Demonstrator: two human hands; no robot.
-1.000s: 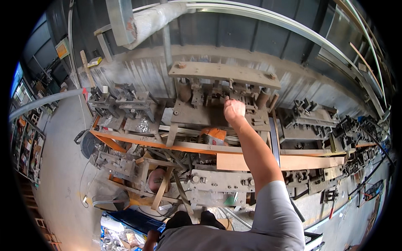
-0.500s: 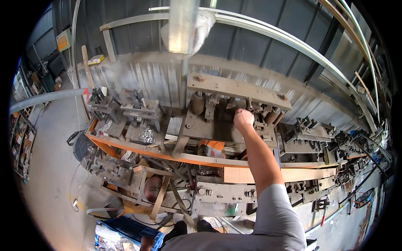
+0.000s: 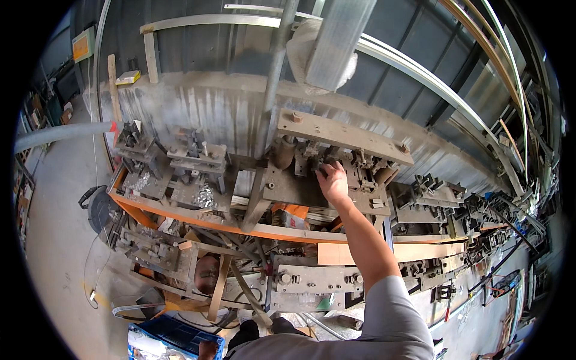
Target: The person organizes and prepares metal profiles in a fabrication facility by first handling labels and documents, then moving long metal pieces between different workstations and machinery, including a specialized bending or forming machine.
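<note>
My right hand (image 3: 333, 182) reaches into the large steel press tool (image 3: 294, 191) on the bench, below its thick upper plate (image 3: 345, 137). Its fingers look apart and slightly bent, beside small dark metal fittings in the middle of the tool. No held piece can be made out between them. A rounded, rusty cylinder post (image 3: 283, 154) stands to the left of the hand, and metal clamp blocks (image 3: 362, 159) sit to its right. At the bottom edge, my left hand (image 3: 208, 348) shows only in part beside a blue crate (image 3: 174, 336); its fingers are hidden.
Smaller press tools (image 3: 198, 157) with metal scraps stand at the left, along the orange bench edge (image 3: 222, 219). More tooling (image 3: 432, 195) lines the right. A hanging metal profile (image 3: 341, 45) and a vertical pipe (image 3: 279, 78) are ahead. A wooden board (image 3: 342, 253) lies below my right arm.
My right hand has moved left inside the press tool, and its fingers have gone from closed to spread. The view has shifted slightly; the left hand stays at the bottom edge.
</note>
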